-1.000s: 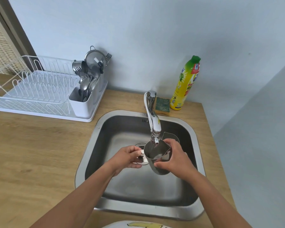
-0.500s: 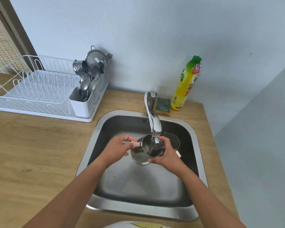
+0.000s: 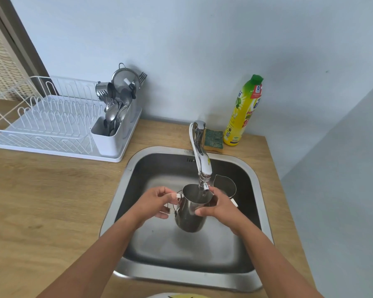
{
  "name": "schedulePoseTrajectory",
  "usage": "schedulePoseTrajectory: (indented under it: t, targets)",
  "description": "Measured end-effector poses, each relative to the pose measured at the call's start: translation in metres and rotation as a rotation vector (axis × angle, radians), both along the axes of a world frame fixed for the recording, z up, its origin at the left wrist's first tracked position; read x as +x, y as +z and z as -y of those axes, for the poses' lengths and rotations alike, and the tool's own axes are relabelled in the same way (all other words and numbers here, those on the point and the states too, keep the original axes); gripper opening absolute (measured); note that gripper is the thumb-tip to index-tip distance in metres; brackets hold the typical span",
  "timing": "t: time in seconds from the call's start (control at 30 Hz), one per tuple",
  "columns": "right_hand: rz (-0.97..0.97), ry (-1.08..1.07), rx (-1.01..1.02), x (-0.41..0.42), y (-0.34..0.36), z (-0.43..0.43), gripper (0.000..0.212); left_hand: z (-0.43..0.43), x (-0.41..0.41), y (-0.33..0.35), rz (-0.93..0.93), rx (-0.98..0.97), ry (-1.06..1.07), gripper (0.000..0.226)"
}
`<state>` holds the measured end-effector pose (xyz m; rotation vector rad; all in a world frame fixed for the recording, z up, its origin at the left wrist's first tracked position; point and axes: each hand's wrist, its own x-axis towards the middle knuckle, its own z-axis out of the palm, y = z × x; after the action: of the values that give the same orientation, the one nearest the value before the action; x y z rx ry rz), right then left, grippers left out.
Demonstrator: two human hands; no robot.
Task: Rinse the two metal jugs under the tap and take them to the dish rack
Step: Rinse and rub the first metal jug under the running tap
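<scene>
My left hand [image 3: 157,203] grips handle of metal jug [image 3: 191,211], right hand [image 3: 219,206] wraps its body; jug upright under tap [image 3: 200,160] over sink [image 3: 116,203]. Second jug [image 3: 225,186] behind in sink. Dish rack [image 3: 52,123] on table far left.

My two arms come in bare from the bottom edge, with no sleeve showing along either forearm. My left grip [image 3: 157,203] and my right grip [image 3: 219,206] are both bare too: no glove, no ring, no watch or band at either wrist. Short, plain nails show on the fingertips [image 3: 199,211] of my right grip.
</scene>
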<state>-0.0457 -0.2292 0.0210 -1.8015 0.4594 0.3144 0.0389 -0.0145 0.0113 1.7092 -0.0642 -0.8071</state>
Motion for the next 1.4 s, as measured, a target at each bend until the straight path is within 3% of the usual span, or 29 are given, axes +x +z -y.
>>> schedulePoseTrajectory:
  t: [0.07,0.23,0.63,0.87,1.1,1.4]
  targets:
    - [-0.010,0.015,0.012,0.001,0.004,0.006,0.069,0.001,-0.001,0.001,-0.016,-0.001,-0.021,0.017]
    - [-0.009,-0.002,0.008,0.005,-0.001,-0.001,0.076,0.008,-0.001,-0.005,0.014,0.002,0.047,0.013]
    - [-0.044,0.027,-0.012,0.003,-0.012,0.005,0.071,0.008,-0.005,-0.010,0.010,0.071,-0.030,0.019]
    - [-0.042,-0.059,0.040,0.004,-0.014,0.000,0.071,0.006,0.001,-0.007,0.072,0.091,0.008,0.018]
    - [-0.039,-0.077,0.062,0.002,-0.013,0.000,0.054,0.004,-0.002,-0.008,0.068,0.129,0.001,0.019]
    - [-0.118,-0.080,-0.027,0.010,-0.015,0.001,0.063,0.008,-0.002,-0.014,0.030,0.164,0.050,0.028]
